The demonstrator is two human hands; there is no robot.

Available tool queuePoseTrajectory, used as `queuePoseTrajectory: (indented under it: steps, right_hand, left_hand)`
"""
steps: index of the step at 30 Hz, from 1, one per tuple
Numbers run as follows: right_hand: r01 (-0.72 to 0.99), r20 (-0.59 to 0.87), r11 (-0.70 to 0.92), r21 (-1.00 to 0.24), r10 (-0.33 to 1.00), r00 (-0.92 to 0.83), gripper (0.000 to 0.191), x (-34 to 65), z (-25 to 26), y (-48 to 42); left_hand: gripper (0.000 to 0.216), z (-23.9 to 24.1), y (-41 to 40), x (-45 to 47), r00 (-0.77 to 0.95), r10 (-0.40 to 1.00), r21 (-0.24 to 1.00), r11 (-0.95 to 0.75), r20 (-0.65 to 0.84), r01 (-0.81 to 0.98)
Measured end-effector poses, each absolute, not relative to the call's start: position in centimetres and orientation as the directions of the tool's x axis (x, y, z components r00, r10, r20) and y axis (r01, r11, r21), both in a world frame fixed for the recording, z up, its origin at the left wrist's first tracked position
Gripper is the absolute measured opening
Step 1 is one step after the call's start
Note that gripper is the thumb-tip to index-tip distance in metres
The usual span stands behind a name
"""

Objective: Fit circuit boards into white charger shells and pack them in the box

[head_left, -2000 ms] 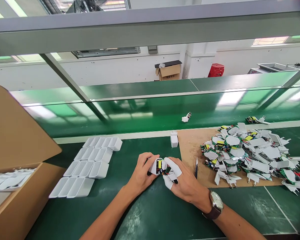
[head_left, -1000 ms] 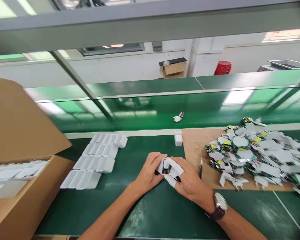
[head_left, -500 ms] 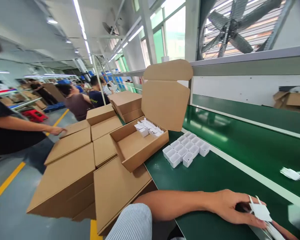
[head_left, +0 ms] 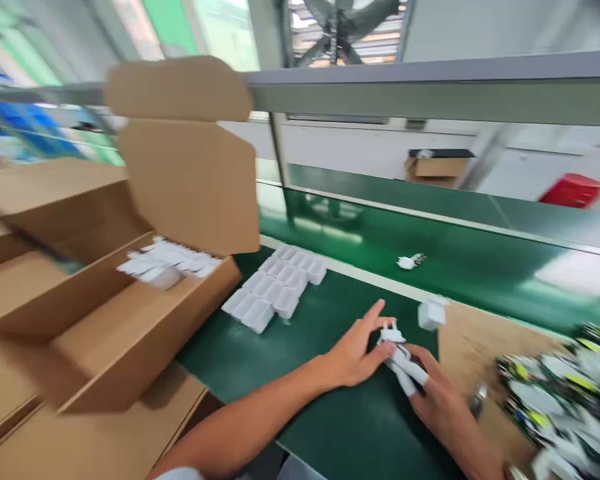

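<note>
Near the middle of the green bench, my left hand (head_left: 353, 353) pinches a small white plug piece (head_left: 391, 335) with two upright prongs, its index finger raised. My right hand (head_left: 443, 400) meets it from the right, with two fingers in white sleeves that look like finger cots (head_left: 407, 370) closed against the piece's lower side. Blur hides the exact contact. A single white plastic housing (head_left: 431, 315) stands just beyond my right hand. To the left, several open white housings (head_left: 275, 283) sit in rows on the bench.
An open cardboard box (head_left: 130, 333) with white parts (head_left: 173, 260) stands left, lid raised, among other cartons. At right, a pile of circuit boards (head_left: 565, 387) and a metal tool (head_left: 479, 400) lie on a brown board (head_left: 473, 340). A white part (head_left: 407, 263) lies on the green belt (head_left: 360, 243).
The view has swung right and down. Both hands now show more fully, together on the white plug piece. The circuit board pile has come into view; the co-workers have left it.
</note>
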State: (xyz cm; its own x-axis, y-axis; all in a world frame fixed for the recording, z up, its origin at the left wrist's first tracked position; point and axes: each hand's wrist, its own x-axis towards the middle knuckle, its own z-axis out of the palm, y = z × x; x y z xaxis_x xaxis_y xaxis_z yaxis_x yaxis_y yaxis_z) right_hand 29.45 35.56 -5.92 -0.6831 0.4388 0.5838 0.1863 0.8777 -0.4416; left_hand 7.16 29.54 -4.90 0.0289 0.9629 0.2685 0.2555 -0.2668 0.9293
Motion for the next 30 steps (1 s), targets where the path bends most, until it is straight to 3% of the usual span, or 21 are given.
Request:
queuePoseTrajectory:
  steps: [4, 10, 16, 23, 27, 30]
  right_hand:
    - [0.229, 0.59, 0.878, -0.419, 0.456, -0.666, 0.049, 28.1, -4.9, 34.8]
    - [0.306, 0.505, 0.835, -0.457, 0.526, -0.684, 0.045, 28.9, -4.7, 34.4]
    - [0.323, 0.506, 0.806, -0.496, 0.571, -0.647, 0.045, 28.6, -4.9, 34.4]
    - [0.369, 0.495, 0.819, -0.44, 0.564, -0.661, 0.037, 28.6, -5.3, 34.2]
    - [0.442, 0.468, 0.822, -0.36, 0.569, -0.677, 0.03, 28.6, -5.9, 34.0]
    - [0.457, 0.463, 0.823, -0.337, 0.568, -0.681, 0.027, 28.7, -6.0, 34.1]
  left_hand:
    - [0.065, -5.9, 29.8, 7.3, 0.003, 0.968, 0.94, -0.244, 0.251, 0.24]
    - [0.081, -5.6, 29.4, 7.5, 0.051, 0.887, 0.828, -0.448, 0.459, 0.336]
    - [0.042, -5.6, 29.7, 7.6, 0.005, 0.857, 0.774, -0.469, 0.516, 0.425]
    - [0.036, -6.0, 29.4, 7.0, -0.001, 0.876, 0.817, -0.448, 0.481, 0.364]
    - [0.036, -5.4, 30.7, 6.4, -0.128, 0.921, 0.879, -0.299, 0.368, 0.372]
    - [0.035, -4.3, 34.6, 5.4, -0.151, 0.945, 0.847, -0.181, 0.291, 0.499]
